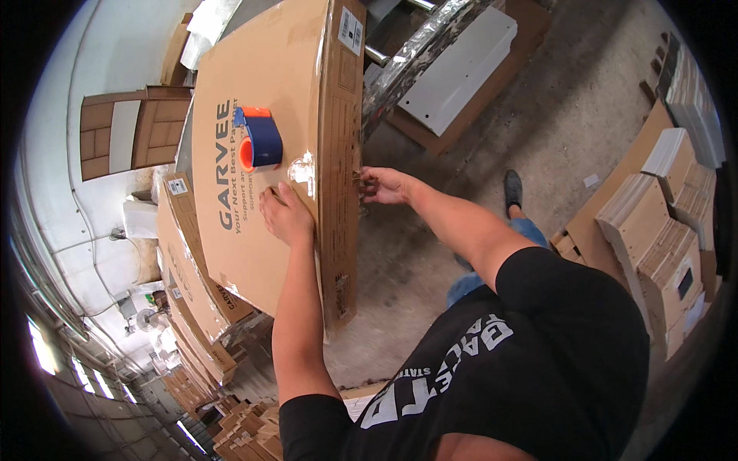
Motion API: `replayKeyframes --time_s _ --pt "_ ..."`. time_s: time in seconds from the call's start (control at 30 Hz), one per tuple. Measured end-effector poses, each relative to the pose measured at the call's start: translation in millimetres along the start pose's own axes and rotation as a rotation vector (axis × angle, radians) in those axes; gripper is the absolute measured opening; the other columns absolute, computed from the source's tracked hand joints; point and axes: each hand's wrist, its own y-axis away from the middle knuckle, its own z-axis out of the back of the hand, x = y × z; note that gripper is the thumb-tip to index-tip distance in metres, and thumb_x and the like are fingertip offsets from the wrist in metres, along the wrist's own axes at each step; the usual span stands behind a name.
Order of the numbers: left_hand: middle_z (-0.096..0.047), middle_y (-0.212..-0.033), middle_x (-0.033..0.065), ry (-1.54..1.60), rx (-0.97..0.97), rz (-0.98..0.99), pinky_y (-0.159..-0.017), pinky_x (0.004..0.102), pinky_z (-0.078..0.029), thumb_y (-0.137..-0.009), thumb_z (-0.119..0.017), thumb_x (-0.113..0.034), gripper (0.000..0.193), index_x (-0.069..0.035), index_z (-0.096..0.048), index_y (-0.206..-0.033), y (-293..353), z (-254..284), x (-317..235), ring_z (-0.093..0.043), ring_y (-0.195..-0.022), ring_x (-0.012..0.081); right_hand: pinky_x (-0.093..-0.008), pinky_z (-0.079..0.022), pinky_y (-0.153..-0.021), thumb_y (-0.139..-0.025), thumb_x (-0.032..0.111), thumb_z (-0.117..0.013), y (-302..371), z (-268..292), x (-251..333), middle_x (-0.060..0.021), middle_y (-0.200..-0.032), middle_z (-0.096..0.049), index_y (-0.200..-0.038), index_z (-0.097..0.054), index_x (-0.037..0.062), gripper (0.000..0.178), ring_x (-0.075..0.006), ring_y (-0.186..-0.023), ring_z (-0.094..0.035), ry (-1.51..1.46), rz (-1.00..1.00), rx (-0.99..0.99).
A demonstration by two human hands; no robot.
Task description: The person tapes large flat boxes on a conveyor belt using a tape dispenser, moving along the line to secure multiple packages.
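A large flat cardboard box (pixel 296 73) with dark print on its top stretches out before me. My left hand (pixel 287 216) rests on the top face near its right edge, palm down with fingers slightly bent. At the box's right side is my right hand (pixel 383 187), its loosely bent fingertips against the narrow side panel; I see nothing held in it. A blue and orange tape dispenser (pixel 263 138) lies on the box, just beyond my left hand. Between the hands, a shiny patch of clear tape (pixel 303 172) catches light along the edge.
More cardboard boxes (pixel 188 253) lie to the left. Beyond the box, a white panel (pixel 461 73) lies on cardboard beside a plastic-wrapped bar (pixel 419 54). Stacked boards and cartons (pixel 653 223) stand at the right. The concrete floor (pixel 415 261) runs between.
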Motion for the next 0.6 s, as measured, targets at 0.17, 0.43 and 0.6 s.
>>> replayKeyframes --time_s 0.17,0.43,0.6 --pt "-0.048 -0.144 0.0226 -0.012 0.007 0.029 -0.113 0.0465 -0.029 -0.101 -0.043 -0.048 0.06 0.001 -0.052 -0.134 4 4 8 -0.04 -0.137 0.0356 -0.04 -0.052 -0.087 -0.095 0.011 -0.061 9 -7 -8 -0.0047 -0.106 -0.061 -0.104 -0.062 0.0121 0.009 -0.0196 -0.097 -0.06 0.108 0.047 -0.04" --pt "-0.053 -0.136 0.0245 -0.035 -0.01 -0.029 -0.106 0.0438 -0.039 -0.101 -0.044 -0.049 0.062 0.004 -0.053 -0.133 2 6 -10 -0.05 -0.126 0.0393 -0.04 -0.054 -0.085 -0.095 0.016 -0.063 21 -13 -1 -0.0054 -0.111 -0.06 -0.141 -0.046 0.011 0.05 -0.0196 -0.095 -0.061 0.081 0.194 -0.099" --pt "-0.053 -0.136 0.0252 -0.023 0.013 -0.01 -0.106 0.0433 -0.038 -0.101 -0.044 -0.049 0.063 0.005 -0.052 -0.133 2 6 -2 -0.05 -0.126 0.0393 -0.0375 -0.052 -0.085 -0.095 0.018 -0.064 26 -28 4 -0.0018 -0.115 -0.059 -0.142 -0.047 0.0128 0.05 -0.0172 -0.09 -0.059 0.171 0.201 -0.133"
